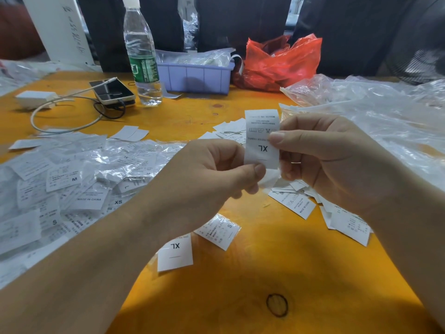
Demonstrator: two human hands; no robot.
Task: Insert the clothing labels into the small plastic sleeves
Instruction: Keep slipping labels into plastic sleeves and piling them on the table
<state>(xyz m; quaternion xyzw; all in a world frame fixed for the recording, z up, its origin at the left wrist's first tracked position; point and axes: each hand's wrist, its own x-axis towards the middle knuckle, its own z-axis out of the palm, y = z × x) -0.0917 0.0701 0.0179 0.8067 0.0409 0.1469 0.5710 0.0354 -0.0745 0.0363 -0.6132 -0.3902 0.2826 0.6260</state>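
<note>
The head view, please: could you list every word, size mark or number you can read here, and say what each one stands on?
"XL": held label, gripped by left hand and right hand; its smaller print is blurred.
"XL": loose label near the table's front.
"S": sleeved label.
"MADE IN CHINA": label under the right hand.
"M", "L", "XS", "S", "MADE IN CHINA": pile of labels on the left.
Bottle wrapper and white board writing: unreadable.

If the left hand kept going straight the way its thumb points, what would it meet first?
Probably the right hand. The left hand points right, its thumb pinching the bottom edge of the XL label, and the right hand's fingers sit just beyond that label. Depth between them is hard to judge.
</note>
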